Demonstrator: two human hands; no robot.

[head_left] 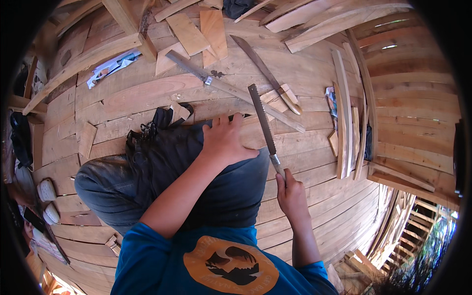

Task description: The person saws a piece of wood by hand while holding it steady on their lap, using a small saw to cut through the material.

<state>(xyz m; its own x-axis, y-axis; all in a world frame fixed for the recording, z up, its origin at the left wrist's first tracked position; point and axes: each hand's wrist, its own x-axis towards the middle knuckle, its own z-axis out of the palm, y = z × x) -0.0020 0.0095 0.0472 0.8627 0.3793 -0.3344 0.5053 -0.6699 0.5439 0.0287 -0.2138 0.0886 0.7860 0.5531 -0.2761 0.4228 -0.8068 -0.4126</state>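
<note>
1. Head view: from my remote seat I look down on a floor (314, 152) of wooden planks, with a person sitting on it, legs folded in dark trousers (105, 184).
2. I see the right hand (291, 191) clamped on the handle of a saw (263, 120), whose toothed blade points away from the body.
3. I see the left hand (223, 140) with fingers and thumb spread apart over a piece of wood (253, 133) at the lap. The blade stands by the wood's right end; I cannot tell whether they touch.
4. Beyond, I find a machete (260, 64) and a long grey tool (233, 92) with a metal collar, among loose boards (188, 33).
5. On my right, long strips (342, 118) lie near a plank wall (413, 105); greenery (442, 241) shows past slats.
6. On my left are white shoes (46, 190) and a paper (113, 67).
</note>
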